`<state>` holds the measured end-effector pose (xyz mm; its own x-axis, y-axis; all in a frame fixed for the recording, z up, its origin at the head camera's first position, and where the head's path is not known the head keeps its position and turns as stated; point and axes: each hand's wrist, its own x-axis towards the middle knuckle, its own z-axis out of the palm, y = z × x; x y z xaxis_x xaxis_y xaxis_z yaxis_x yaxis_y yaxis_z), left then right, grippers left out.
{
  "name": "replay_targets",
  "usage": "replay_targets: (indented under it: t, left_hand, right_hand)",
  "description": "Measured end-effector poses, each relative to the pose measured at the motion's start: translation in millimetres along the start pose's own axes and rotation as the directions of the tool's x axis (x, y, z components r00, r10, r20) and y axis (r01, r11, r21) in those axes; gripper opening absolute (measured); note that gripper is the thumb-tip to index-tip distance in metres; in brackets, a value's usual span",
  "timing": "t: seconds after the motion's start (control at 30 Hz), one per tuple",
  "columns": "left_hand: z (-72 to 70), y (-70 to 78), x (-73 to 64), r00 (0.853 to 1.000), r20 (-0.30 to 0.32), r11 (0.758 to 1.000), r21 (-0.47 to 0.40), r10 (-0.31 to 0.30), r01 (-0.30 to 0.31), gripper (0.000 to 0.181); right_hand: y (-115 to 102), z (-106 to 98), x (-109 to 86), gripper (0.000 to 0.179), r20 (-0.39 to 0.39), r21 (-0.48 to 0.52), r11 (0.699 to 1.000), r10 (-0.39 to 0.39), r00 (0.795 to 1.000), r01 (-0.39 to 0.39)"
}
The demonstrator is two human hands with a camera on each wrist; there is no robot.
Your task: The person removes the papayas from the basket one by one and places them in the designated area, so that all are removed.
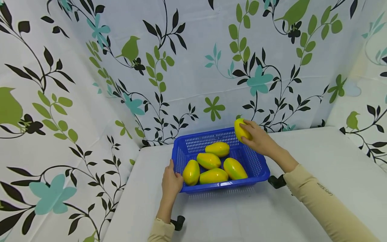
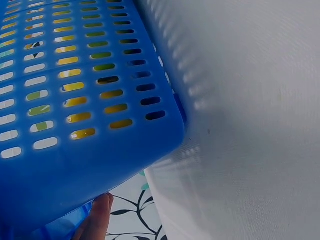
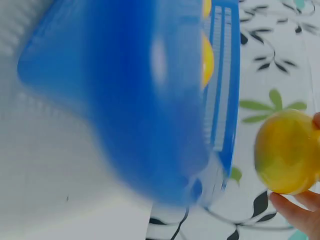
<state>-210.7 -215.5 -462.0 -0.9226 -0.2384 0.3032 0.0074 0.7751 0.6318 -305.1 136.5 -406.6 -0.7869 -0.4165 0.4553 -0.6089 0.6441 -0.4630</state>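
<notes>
A blue plastic basket (image 1: 257,178) with slotted walls stands on the white table. Inside it lie several glossy yellow mangoes, one of them a mango (image 1: 235,168) near the right side. My right hand (image 1: 256,137) grips another yellow mango (image 1: 241,130) above the basket's back right corner; that mango (image 3: 286,152) also shows in the right wrist view, with fingertips (image 3: 295,212) against it. At the basket's left side, my left hand (image 1: 171,181) holds the rim. The left wrist view shows the slotted basket wall (image 2: 90,160) and a finger (image 2: 100,215) at its edge; the other fingers are hidden.
The white table (image 1: 223,218) extends around the basket. A cloth wall (image 1: 193,87) with printed leaves, birds and flowers rises behind and on both sides. Black devices sit at the left wrist (image 1: 179,223) and the right wrist (image 1: 276,182).
</notes>
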Motion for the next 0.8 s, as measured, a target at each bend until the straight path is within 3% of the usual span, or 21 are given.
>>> replay_targets:
  t: [0.17,0.33,0.43,0.63,0.8]
  left_hand:
    - [0.2,-0.4,0.5,1.0,0.004,1.0,0.004,-0.011,0.011,0.062]
    - [0.7,-1.0,0.6,1.0,0.001,1.0,0.0,-0.008,0.008,0.062]
    - [-0.1,-1.8,0.6,1.0,-0.002,1.0,0.003,-0.006,0.006,0.061]
    - [-1.3,-2.2,0.4,1.0,0.002,1.0,0.002,-0.011,0.011,0.061]
    - [-0.5,-2.2,0.6,1.0,0.005,1.0,-0.001,-0.015,0.015,0.061]
  right_hand:
    - [22,-8,-6.0,0.049,-0.138,-0.044,0.999,-0.009,0.99,0.003]
    - [42,-10,-17.7,0.049,-0.184,-0.061,0.997,0.038,0.982,-0.05]
    - [52,-8,-25.6,0.049,-0.16,-0.054,0.994,0.083,0.984,-0.093]
    - [71,5,-40.7,0.054,-0.032,-0.04,0.98,0.196,0.98,-0.197]
    - [82,16,-49.4,0.054,0.024,-0.059,0.97,0.236,0.972,-0.234]
